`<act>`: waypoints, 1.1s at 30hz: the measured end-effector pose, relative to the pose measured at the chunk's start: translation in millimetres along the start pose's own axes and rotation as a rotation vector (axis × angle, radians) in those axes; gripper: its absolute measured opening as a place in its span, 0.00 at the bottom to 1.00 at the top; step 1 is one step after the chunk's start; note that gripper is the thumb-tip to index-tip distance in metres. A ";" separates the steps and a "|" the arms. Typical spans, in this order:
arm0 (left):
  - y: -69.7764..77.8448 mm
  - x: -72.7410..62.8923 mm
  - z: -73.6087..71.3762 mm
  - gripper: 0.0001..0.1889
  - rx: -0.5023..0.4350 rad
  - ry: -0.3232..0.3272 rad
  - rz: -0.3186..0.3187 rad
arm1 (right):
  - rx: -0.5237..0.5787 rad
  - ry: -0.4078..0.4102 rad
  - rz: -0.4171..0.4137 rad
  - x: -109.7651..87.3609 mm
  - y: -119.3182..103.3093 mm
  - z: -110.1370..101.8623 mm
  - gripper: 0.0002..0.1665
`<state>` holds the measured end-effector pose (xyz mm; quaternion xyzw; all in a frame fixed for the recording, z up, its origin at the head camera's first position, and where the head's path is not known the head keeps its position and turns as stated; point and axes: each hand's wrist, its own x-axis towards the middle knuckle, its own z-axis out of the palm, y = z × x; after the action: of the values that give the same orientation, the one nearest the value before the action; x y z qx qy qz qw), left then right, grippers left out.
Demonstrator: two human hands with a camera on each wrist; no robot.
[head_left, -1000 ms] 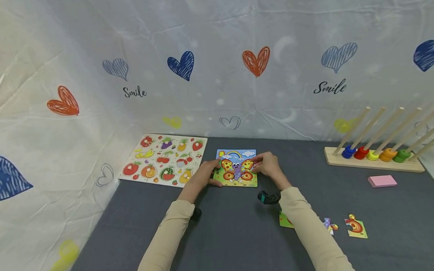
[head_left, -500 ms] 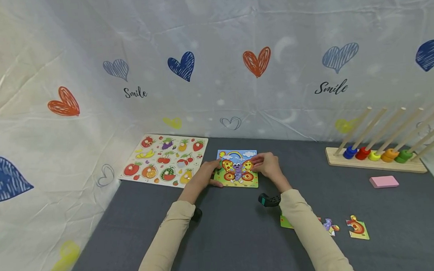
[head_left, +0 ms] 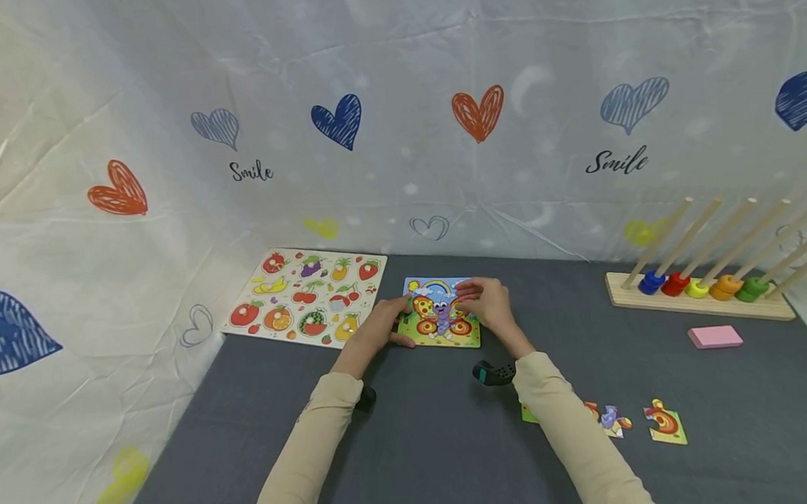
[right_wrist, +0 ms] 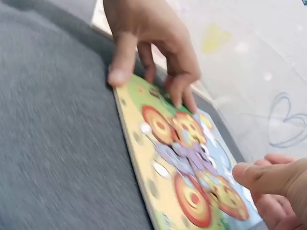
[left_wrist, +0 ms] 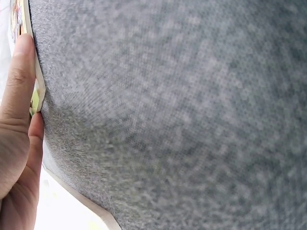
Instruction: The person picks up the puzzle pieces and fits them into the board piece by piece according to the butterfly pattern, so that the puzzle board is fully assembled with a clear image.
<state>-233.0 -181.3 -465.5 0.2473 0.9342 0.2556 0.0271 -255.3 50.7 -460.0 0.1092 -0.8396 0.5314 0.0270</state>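
A small jigsaw puzzle (head_left: 441, 331) showing a butterfly under a rainbow lies flat at the far middle of the table. My left hand (head_left: 376, 325) grips its left side, the thumb at the near corner and bent fingertips on the picture, as the right wrist view also shows. In the left wrist view, that hand (left_wrist: 17, 96) is at the board's edge. Above the puzzle's right part is my right hand (head_left: 492, 308), its fingers loosely bent and covering part of the right wing. Between thumb and fingers of this right hand (right_wrist: 280, 187) no piece shows.
Left of the puzzle lies a fruit peg board (head_left: 308, 297). A wooden ring stacker (head_left: 699, 303) with tilted rods stands at the right, a pink block (head_left: 714, 336) before it. Loose puzzle pieces, including an orange-circle piece (head_left: 665, 422), lie near my right sleeve (head_left: 580, 432).
My right hand has moved slightly left and inward, from the puzzle's right edge to over its right wing. The left hand and the puzzle stay in place.
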 end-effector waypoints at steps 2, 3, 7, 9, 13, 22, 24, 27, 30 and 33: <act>-0.5 0.5 0.0 0.46 -0.013 -0.004 -0.018 | 0.051 -0.018 -0.015 -0.1 -0.6 6.3 0.16; -0.7 0.6 0.0 0.46 -0.014 -0.006 -0.026 | 0.066 -0.024 -0.019 -0.3 -0.5 10.0 0.15; -1.9 1.5 1.3 0.45 -0.021 0.003 -0.003 | 0.099 -0.035 -0.026 -2.4 -0.1 22.9 0.15; -1.9 2.1 2.3 0.45 -0.014 0.009 0.026 | 0.116 -0.029 -0.009 -4.3 0.3 25.8 0.15; -1.6 2.7 2.7 0.45 -0.012 0.008 0.027 | 0.184 -0.034 0.015 -6.7 1.9 24.9 0.16; -1.5 2.1 0.1 0.46 0.003 0.006 0.036 | 0.179 -0.168 0.015 -11.8 3.7 23.3 0.20; -0.8 1.8 0.1 0.46 0.003 0.006 0.039 | 0.144 -0.166 0.022 -12.5 4.6 23.7 0.19; 0.1 1.5 0.6 0.46 0.001 0.000 0.028 | 0.143 -0.163 0.015 -13.1 6.9 22.6 0.18; 0.1 0.4 0.9 0.47 0.000 -0.005 0.005 | 0.223 -0.165 0.014 -14.5 11.7 17.3 0.20; -1.6 -0.6 1.3 0.48 -0.014 -0.007 -0.028 | 0.357 -0.198 0.010 -16.8 18.4 8.0 0.23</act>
<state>-233.0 -182.1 -467.5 0.2349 0.9357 0.2607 0.0359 -242.3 53.6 -482.4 0.1600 -0.7313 0.6584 -0.0781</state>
